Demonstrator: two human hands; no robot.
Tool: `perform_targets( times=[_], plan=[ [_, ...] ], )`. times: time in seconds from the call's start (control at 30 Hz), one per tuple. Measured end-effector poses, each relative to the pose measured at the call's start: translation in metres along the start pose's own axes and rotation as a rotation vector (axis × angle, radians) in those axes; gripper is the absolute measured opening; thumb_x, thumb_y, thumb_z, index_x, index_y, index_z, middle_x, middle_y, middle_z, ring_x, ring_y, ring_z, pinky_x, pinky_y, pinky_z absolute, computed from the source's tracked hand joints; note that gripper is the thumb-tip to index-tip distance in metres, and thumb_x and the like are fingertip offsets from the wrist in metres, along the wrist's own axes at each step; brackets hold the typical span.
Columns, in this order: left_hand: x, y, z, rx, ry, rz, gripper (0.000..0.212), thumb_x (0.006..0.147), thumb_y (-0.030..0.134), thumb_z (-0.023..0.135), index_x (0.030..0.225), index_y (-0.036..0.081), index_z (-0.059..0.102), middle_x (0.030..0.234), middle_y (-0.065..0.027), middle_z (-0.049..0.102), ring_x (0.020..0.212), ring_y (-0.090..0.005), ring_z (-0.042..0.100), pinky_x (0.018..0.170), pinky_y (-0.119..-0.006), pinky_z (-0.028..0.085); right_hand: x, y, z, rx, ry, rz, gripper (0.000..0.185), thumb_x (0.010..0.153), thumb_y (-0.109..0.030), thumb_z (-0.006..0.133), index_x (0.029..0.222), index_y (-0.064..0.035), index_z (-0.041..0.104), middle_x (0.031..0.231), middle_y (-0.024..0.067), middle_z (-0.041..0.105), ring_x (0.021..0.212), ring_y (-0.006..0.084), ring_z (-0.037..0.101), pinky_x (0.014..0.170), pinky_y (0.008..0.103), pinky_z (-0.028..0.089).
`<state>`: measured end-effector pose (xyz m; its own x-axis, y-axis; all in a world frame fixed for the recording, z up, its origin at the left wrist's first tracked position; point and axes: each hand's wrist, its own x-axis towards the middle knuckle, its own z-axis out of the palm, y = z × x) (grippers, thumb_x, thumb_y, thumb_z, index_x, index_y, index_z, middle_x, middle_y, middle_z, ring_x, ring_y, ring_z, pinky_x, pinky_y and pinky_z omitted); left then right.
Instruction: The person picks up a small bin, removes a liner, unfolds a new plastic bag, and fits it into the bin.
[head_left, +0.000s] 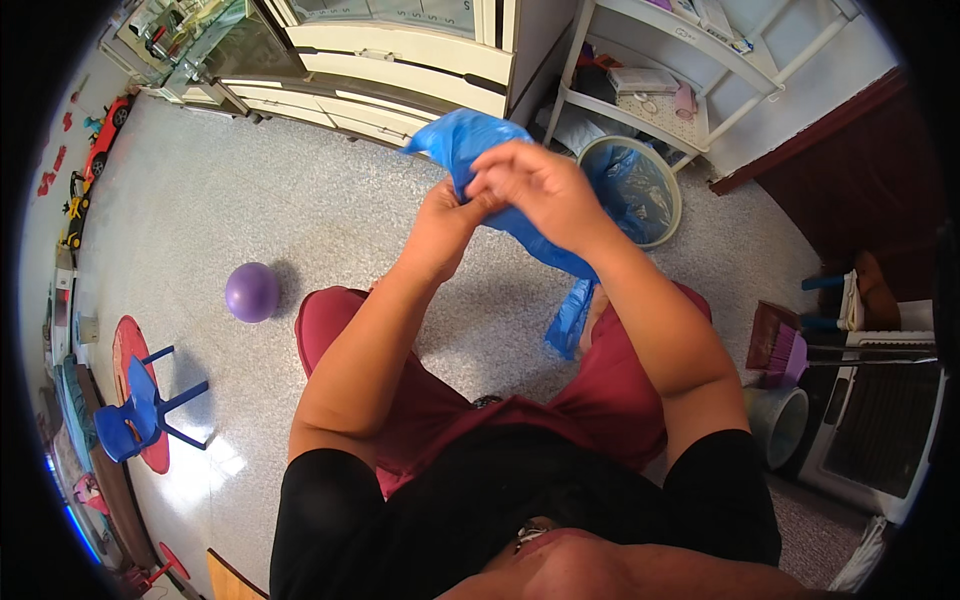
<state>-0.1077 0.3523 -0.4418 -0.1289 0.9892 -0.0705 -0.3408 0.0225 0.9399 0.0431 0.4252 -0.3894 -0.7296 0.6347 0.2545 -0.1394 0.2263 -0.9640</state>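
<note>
In front of me a thin blue plastic bag (469, 135) is held up over the floor, crumpled and partly spread. My left hand (442, 229) pinches its edge between thumb and fingers. Close against it, my right hand (544, 187) has its fingers bent onto the same bag, slightly blurred by motion. Part of the bag runs down behind my right hand and forearm. A strip of blue plastic (570, 322) shows by my foot; whether it joins the bag is hidden. Just beyond my right hand stands a round bin (671, 202) lined with blue plastic.
A purple ball (253, 292) rests on the speckled floor at left, with a blue child's chair (142, 409) farther left. White shelving (637, 112) stands behind the bin, beside a cream drawer cabinet (405, 71). A purple broom (787, 356) and dustpan (769, 330) are at right.
</note>
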Motion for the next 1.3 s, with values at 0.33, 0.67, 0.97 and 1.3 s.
perform_targets(
  times=[0.33,0.67,0.97,1.3],
  plan=[
    [0.0,0.039,-0.02,-0.414,0.002,0.044,0.025,0.1,0.023,0.057,0.119,0.006,0.059,0.109,-0.0052,0.067,0.098,-0.0161,0.065,0.089,-0.036,0.053,-0.006,0.026,-0.026,0.254,-0.04,0.434,0.046,0.089,-0.032,0.073,0.118,0.0021,0.061,0.103,0.007,0.069,0.095,0.0134,0.064,0.089,0.0293,0.05],
    [0.008,0.028,-0.041,-0.305,0.19,0.188,0.039,0.103,0.047,0.045,0.105,0.01,0.057,0.086,0.0009,0.057,0.081,-0.0128,0.056,0.081,-0.033,0.047,-0.01,0.023,-0.003,0.014,0.284,0.208,0.022,0.099,-0.025,0.06,0.089,-0.0062,0.06,0.077,-0.0078,0.048,0.072,0.0025,0.04,0.065,0.021,0.037],
    [0.004,0.0,-0.007,-0.006,0.342,0.068,0.026,0.099,0.028,0.06,0.101,0.002,0.063,0.086,-0.0007,0.065,0.075,-0.008,0.057,0.068,-0.024,0.048,-0.003,0.028,0.014,-0.387,0.475,0.01,0.022,0.1,-0.024,0.057,0.092,-0.0036,0.058,0.068,0.0026,0.048,0.066,0.0072,0.044,0.061,0.0261,0.041],
    [-0.003,0.002,0.009,-0.255,0.184,-0.139,0.035,0.099,0.035,0.06,0.108,0.002,0.064,0.093,-0.003,0.068,0.081,-0.0092,0.06,0.075,-0.025,0.049,0.004,0.045,-0.004,0.094,0.581,0.204,0.025,0.1,-0.026,0.054,0.094,-0.0033,0.061,0.074,-0.0018,0.053,0.069,0.0068,0.048,0.065,0.0262,0.043]
  ],
)
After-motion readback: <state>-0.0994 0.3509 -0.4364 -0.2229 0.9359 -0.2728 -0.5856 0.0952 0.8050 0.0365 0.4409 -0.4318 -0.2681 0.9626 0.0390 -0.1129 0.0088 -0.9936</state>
